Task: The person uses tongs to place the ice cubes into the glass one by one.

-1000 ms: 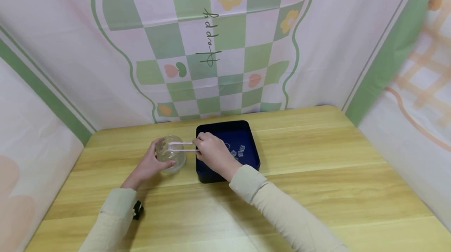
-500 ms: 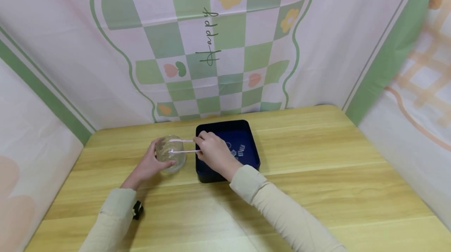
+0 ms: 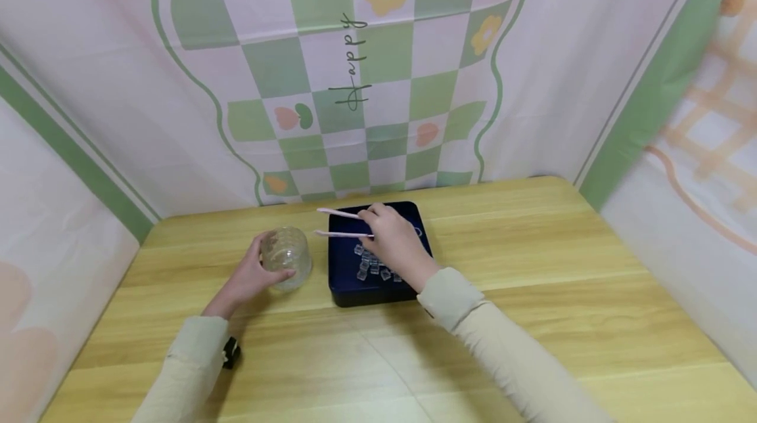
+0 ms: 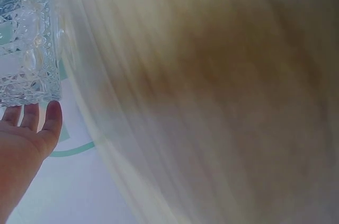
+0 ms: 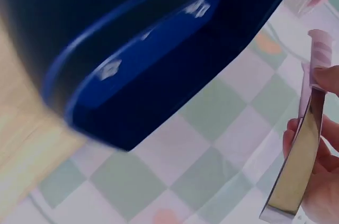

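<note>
My left hand (image 3: 251, 278) grips a clear patterned glass jar (image 3: 288, 255) around its side on the table; the left wrist view shows the jar's cut surface (image 4: 26, 44) with fingertips against it. In my right hand (image 3: 397, 242) is a pair of tongs (image 3: 343, 234) with pink tips, pinched between thumb and fingers. Their tips stand apart with nothing between them, pointing left over the tray's left edge. Below them sits a dark blue square tray (image 3: 345, 295) holding several clear cubes (image 3: 372, 265). The right wrist view shows the tongs' metal body (image 5: 299, 166) up close.
The wooden table (image 3: 532, 278) runs up to a checked curtain (image 3: 384, 81) at the back. Beside the left sleeve lies a small black object (image 3: 232, 352). A thin ring shape (image 3: 418, 231) shows near the tray's right side.
The tongs' tips spread apart over the jar. My right hand then moved right with the tongs, from the jar to above the tray. The left hand and jar stayed in place.
</note>
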